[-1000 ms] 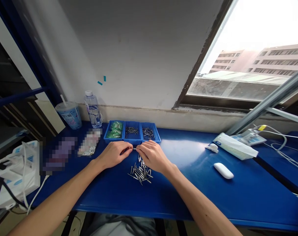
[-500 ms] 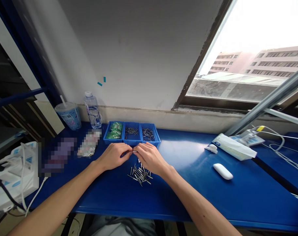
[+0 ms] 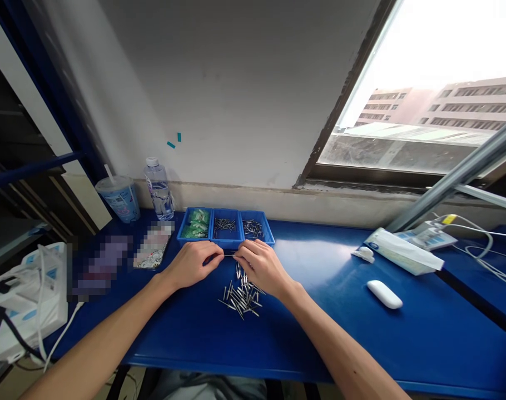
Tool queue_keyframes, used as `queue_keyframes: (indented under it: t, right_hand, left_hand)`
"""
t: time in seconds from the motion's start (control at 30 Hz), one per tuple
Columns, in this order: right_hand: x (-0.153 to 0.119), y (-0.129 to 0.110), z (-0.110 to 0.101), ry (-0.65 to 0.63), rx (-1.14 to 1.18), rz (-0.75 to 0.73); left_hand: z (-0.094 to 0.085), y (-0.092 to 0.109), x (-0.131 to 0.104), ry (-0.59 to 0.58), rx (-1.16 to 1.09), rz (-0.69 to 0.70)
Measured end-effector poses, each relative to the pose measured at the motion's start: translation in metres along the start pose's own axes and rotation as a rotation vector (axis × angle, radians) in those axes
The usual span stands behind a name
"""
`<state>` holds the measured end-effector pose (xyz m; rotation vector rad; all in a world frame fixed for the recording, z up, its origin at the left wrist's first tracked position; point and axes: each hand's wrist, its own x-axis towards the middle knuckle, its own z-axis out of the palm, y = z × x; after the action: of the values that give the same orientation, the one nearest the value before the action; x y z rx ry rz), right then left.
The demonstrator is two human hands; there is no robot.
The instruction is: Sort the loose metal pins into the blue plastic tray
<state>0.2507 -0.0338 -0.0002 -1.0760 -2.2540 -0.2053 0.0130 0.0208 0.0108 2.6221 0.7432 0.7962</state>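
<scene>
Between my two hands is a thin metal piece [image 3: 229, 255], pinched at one end by my left hand [image 3: 198, 263] and at the other by my right hand [image 3: 259, 265]. A loose pile of metal rivets [image 3: 241, 299] lies on the blue table just below my right hand. Three joined blue trays stand behind my hands: the left tray [image 3: 194, 239] holds green packets [image 3: 197, 223], while the middle tray [image 3: 226, 243] and right tray [image 3: 271, 233] hold small metal pieces.
At the back left stand a bottle [image 3: 159, 189] and a cup with a straw [image 3: 119, 199]. A white case [image 3: 385, 294], a tissue pack [image 3: 403, 251] and cables lie right; a power strip [image 3: 48, 286] is far left on the blue table [image 3: 186, 333].
My hands have moved slightly apart, and more of the thin metal piece shows between my fingers. More of the rivet pile is visible. The whole view has shifted a little.
</scene>
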Motion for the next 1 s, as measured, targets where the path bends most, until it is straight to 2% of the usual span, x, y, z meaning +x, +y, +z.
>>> queue_keyframes:
  t: [0.43,0.73,1.0]
  right_hand:
    - [0.002,-0.012,0.007,-0.053,0.028,-0.044]
    - [0.003,-0.009,0.001,-0.047,0.021,-0.04]
    - [0.003,-0.007,0.0,-0.047,0.024,-0.009]
  left_hand:
    - [0.009,0.003,-0.001,-0.059,-0.005,0.08]
    - [0.006,0.005,0.0,0.009,-0.022,0.098]
    - [0.005,0.002,0.0,0.02,-0.014,0.087]
